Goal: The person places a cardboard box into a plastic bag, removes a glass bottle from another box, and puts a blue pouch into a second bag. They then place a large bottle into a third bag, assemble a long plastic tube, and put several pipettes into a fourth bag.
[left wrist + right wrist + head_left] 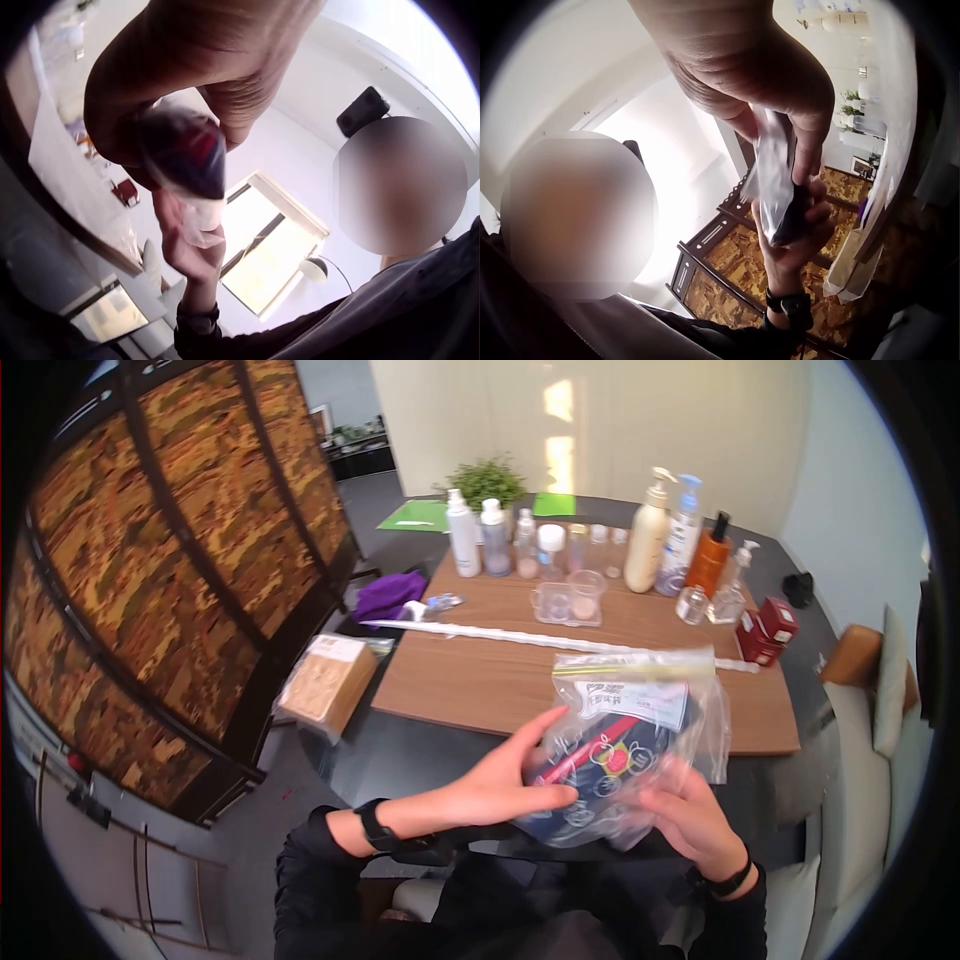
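A clear zip bag (640, 675) with a dark blue, fruit-printed item (600, 765) inside is held between both hands above the table's front edge. The left hand (495, 775) grips its left side, thumb across the front. At the lower right, the right hand (695, 815) pinches the clear plastic. In the left wrist view the left hand (187, 67) curls round the bag's end (184, 150), with the right hand (191, 251) beyond. The right wrist view has the right hand (757, 67) holding the bag (776, 172) edge-on, the left hand's fingers (819, 214) behind it.
On the wooden table (450, 675) lie a long white strip (520, 637) and a clear tray (567, 605). Several bottles (465, 540) and pump dispensers (648, 540) line its back; red boxes (768, 632) are at right. Left of it are a tan package (328, 682) and purple cloth (388, 597).
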Action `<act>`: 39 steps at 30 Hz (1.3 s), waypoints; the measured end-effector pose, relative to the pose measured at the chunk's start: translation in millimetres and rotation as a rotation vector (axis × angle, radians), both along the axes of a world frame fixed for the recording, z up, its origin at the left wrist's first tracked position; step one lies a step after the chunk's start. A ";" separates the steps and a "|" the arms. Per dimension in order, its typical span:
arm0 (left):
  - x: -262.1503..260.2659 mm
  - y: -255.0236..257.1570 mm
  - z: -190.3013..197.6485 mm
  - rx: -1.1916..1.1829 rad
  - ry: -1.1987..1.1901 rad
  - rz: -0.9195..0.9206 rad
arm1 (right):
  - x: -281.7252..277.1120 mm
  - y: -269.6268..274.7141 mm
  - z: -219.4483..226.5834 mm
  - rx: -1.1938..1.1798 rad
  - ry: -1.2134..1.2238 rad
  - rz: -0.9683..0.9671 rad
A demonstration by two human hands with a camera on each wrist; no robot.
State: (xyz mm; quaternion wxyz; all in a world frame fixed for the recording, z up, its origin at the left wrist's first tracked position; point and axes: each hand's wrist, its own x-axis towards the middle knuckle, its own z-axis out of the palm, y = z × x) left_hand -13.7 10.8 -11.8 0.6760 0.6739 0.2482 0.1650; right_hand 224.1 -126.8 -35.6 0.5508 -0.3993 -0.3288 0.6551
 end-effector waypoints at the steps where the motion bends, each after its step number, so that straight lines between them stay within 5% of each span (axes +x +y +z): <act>1: -12.0 -0.8 3.9 0.023 -0.062 0.052 | 2.2 -3.5 6.6 -0.014 0.005 0.035; 7: -153.7 35.0 44.8 0.559 0.016 0.785 | 39.4 -31.0 8.7 0.168 -0.287 -0.118; 10: -218.0 73.7 43.2 0.471 0.319 0.915 | 55.2 -35.3 2.6 0.160 -0.339 -0.151; 22: -290.0 167.5 -29.1 0.426 0.540 0.828 | 64.4 -71.2 12.9 0.028 -0.378 -0.169; 26: -263.4 159.3 -26.6 0.458 0.454 0.795 | 69.9 -75.9 12.0 0.029 -0.368 -0.172; 29: -271.3 168.2 -32.4 0.616 0.667 0.700 | 69.6 -75.8 14.4 0.045 -0.356 -0.147; 30: -267.8 166.0 -29.9 0.556 0.612 0.743 | 69.3 -75.8 14.4 0.049 -0.354 -0.141; 33: -273.7 183.5 -44.7 0.925 0.611 0.980 | 71.7 -76.1 13.7 0.066 -0.337 -0.143; 39: -128.1 118.3 -4.5 1.464 0.213 0.832 | 80.7 -67.7 6.1 0.093 -0.514 -0.266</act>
